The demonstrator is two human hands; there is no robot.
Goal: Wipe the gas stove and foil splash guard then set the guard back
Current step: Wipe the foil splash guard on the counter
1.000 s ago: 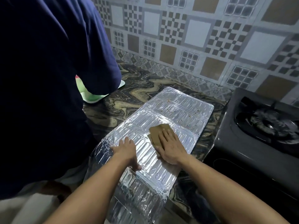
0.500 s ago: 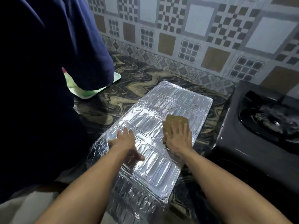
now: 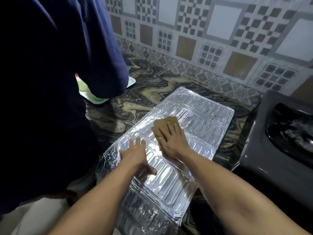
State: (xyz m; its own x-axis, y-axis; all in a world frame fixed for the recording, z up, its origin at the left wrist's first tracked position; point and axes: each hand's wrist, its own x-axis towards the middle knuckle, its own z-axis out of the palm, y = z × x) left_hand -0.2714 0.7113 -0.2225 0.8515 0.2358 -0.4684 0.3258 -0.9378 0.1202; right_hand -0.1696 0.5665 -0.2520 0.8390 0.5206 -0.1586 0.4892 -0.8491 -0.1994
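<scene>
Marbled worktop carrying the foil splash guard at centre frame
Guard is pressed by left hand, grip spread; brown cloth is flattened under right hand, fingers straight

Second person in dark blue clothing at left, blocking part of a white-and-green item on marbled countertop. Patterned tile wall behind.
</scene>
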